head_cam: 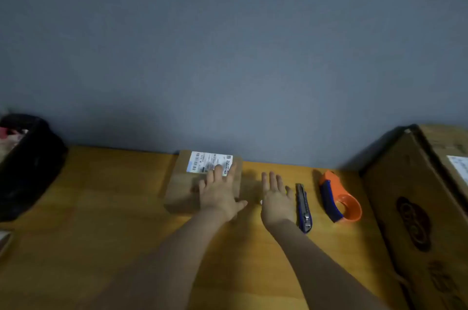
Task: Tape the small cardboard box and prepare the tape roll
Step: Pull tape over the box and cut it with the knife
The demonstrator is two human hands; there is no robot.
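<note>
Right now I am resting my left hand (219, 195) flat, fingers spread, on the small box (182, 188) at centre frame, while my right hand (276, 198) is hovering open beside it, grasping nothing; right of it are lying a knife (304, 208) and the orange tape holder (339, 198).

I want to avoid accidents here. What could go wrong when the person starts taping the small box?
1. The utility knife lies right beside the right hand; a reach toward the orange tape dispenser passes over it and could knock it or cut a finger, if the blade is out, which I cannot tell.
2. The left hand lies flat over the small box, near its white label; tape might cover the label.
</note>
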